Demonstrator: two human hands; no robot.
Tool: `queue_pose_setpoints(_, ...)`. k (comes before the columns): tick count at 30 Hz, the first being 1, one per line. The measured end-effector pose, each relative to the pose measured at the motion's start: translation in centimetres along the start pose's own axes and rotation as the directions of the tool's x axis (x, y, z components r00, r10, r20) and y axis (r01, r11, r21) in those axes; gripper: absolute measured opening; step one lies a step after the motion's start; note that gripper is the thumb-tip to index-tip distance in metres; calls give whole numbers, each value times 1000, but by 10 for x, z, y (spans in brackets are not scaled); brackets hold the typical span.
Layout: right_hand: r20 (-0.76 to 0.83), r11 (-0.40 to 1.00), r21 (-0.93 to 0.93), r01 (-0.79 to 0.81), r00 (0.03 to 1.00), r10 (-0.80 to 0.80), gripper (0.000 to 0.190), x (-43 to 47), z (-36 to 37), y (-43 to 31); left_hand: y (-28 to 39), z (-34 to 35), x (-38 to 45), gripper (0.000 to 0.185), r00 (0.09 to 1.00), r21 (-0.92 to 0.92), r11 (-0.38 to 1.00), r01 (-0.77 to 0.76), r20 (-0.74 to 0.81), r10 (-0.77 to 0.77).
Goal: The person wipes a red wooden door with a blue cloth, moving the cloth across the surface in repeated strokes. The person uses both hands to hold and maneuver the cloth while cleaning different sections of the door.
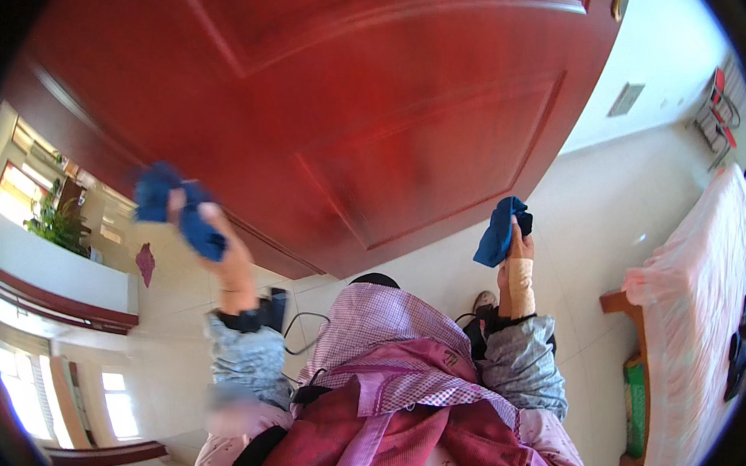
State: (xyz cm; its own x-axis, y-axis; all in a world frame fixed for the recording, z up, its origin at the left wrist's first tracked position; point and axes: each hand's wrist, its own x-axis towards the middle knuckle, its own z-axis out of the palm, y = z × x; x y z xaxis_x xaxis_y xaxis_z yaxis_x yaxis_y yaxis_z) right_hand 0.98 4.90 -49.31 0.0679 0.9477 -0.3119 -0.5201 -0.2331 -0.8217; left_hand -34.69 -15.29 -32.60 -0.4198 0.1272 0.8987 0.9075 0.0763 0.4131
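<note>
My left hand (235, 250) grips a dark blue cloth (156, 194), bunched around the fingers and blurred. It is held up in front of the lower left part of a red panelled door (379, 124); whether the cloth touches the door I cannot tell. My right hand (523, 247) holds another blue cloth (494, 239), folded over, with the thumb on top. This one hangs near the door's lower right edge, above the pale tiled floor (576, 258). A brass-coloured handle (620, 4) is partly visible at the door's upper right.
On the right stands wooden furniture (638, 320) under a pinkish plastic cover (690, 278), with a green package (635, 403) below. Red chairs (720, 113) are at the far right. A dark pink piece (145, 264) lies on the floor at left, near a low white wall (56, 284) and plants (56, 223).
</note>
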Motion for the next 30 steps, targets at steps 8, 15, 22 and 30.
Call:
queue_pose_setpoints(8,910,376,-288,881,374,-177,58,-147,54,-67,103,27,-117,57,-135,125,-592,796,991,28)
queue_pose_setpoints(15,654,659,-485,576,738,-164,58,-150,16,-78,144,14,-131,43,-406,481,-270,834,866,291)
queue_pose_setpoints(22,652,757,-628,181,654,384,36,-147,-52,-32,150,9,-166,50,-519,540,72,839,754,403)
queue_pose_setpoints(30,459,927,-345,147,888,30,21,-118,-35,2,65,-9,-170,61,-343,378,-205,903,920,188)
